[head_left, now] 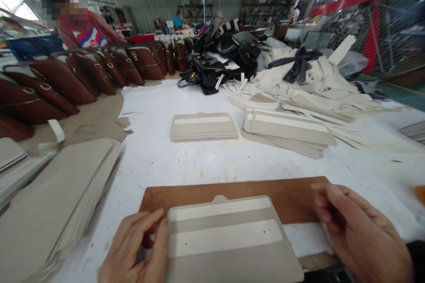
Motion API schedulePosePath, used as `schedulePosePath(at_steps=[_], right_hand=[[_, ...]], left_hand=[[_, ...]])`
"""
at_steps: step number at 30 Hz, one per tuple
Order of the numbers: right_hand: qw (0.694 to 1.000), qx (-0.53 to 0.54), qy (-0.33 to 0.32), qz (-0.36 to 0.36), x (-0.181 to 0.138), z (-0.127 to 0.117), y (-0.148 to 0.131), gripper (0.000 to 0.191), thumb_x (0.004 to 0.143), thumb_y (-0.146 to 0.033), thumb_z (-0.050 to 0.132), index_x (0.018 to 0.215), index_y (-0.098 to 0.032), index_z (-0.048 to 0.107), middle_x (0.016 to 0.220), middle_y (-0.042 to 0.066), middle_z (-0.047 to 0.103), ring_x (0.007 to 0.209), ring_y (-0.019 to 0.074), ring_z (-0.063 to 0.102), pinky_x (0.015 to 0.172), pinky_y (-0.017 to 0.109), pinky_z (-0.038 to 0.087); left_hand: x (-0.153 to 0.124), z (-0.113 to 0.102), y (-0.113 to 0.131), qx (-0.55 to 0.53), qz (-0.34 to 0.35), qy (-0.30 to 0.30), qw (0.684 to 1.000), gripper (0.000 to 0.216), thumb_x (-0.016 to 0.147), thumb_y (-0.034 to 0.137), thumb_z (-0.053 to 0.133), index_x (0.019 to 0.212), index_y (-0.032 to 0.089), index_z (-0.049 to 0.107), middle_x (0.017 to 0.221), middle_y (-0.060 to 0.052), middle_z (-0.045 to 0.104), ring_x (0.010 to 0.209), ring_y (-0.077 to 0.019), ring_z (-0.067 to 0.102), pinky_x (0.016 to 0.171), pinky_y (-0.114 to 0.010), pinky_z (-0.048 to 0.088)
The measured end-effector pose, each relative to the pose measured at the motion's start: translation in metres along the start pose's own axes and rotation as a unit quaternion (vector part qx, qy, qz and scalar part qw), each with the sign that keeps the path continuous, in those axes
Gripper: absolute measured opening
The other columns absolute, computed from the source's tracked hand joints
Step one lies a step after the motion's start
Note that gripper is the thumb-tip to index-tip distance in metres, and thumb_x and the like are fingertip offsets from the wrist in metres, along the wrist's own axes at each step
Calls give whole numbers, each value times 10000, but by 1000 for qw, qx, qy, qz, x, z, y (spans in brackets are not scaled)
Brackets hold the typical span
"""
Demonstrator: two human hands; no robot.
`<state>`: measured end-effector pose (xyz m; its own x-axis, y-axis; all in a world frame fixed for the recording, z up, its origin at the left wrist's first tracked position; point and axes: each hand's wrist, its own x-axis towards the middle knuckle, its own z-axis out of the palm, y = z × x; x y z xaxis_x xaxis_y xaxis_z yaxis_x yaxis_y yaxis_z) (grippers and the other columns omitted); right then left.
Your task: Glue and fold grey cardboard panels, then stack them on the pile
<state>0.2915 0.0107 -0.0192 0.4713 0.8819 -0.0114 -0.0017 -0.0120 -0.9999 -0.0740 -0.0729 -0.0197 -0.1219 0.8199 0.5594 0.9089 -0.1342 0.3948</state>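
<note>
A grey board panel point(229, 239) with two white strips lies on a brown board point(288, 196) at the table's near edge. My left hand point(136, 250) rests against the panel's left edge, thumb and fingers pinched there, seemingly on the edge. My right hand point(360, 232) sits to the right of the panel, over the brown board's right end, with its fingers curled inward. I cannot see anything inside those fingers.
Two stacks of similar grey panels point(203, 126) point(288, 130) lie mid-table. A taller stack of grey boards point(56, 203) fills the near left. Maroon bags point(63, 82) line the left, black bags point(219, 64) and cream pieces point(318, 84) pile at the back. A person point(83, 24) stands far left.
</note>
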Motion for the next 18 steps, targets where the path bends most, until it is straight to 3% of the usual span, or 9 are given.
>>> schedulePosePath(at_steps=[2, 4, 7, 9, 13, 16, 18], right_hand=[[999, -7, 24, -20, -2, -11, 2, 340, 835, -612, 880, 872, -276, 846, 813, 23, 755, 671, 142, 652, 591, 189, 569], [985, -117, -52, -120, -9, -13, 2, 309, 988, -565, 737, 962, -282, 858, 975, 50, 801, 866, 193, 741, 736, 245, 630], [882, -260, -194, -341, -22, 4, 0, 302, 1109, -420, 571, 1126, -278, 837, 1148, 58, 788, 1066, 215, 746, 863, 293, 639], [811, -285, -239, -451, -29, 23, -1, 289, 1128, -349, 543, 1178, -238, 804, 1150, 70, 767, 1066, 213, 727, 891, 314, 633], [716, -342, -265, -548, -32, 46, 10, 323, 1149, -299, 481, 1137, -157, 771, 1087, 107, 750, 976, 241, 688, 863, 386, 612], [644, -370, -274, -610, -24, 40, 31, 346, 1132, -250, 441, 1135, -180, 780, 1136, 101, 772, 1020, 285, 680, 854, 435, 568], [625, -366, -272, -634, -17, 31, 49, 358, 1116, -250, 436, 1168, -205, 787, 1193, 99, 778, 1088, 326, 667, 897, 485, 530]], left_hand=[[-2, -1, 2, 14, 72, -10, 997, 207, 1083, 309, 601, 1253, 233, 693, 1173, -58, 719, 987, -180, 736, 890, -286, 613], [-4, 3, 9, 30, 156, -40, 987, 290, 1081, 330, 603, 1333, 206, 675, 1278, -101, 722, 1152, -236, 715, 996, -351, 613], [-8, 17, 22, 63, 238, -71, 967, 458, 1062, 451, 634, 1408, 151, 647, 1386, -143, 720, 1292, -307, 669, 1044, -421, 619], [-11, 28, 31, 87, 263, -84, 957, 580, 1047, 571, 625, 1419, 126, 642, 1422, -157, 716, 1298, -338, 673, 1015, -458, 639], [-15, 42, 44, 108, 254, -99, 956, 742, 1017, 749, 571, 1398, 118, 658, 1358, -147, 761, 1147, -335, 747, 904, -485, 673], [-19, 48, 55, 98, 218, -75, 968, 744, 1049, 761, 481, 1332, 107, 695, 1281, -129, 794, 1077, -307, 765, 892, -471, 671], [-23, 53, 61, 77, 179, -36, 980, 761, 1092, 743, 341, 1276, 111, 721, 1240, -120, 806, 1062, -300, 766, 906, -472, 666]])
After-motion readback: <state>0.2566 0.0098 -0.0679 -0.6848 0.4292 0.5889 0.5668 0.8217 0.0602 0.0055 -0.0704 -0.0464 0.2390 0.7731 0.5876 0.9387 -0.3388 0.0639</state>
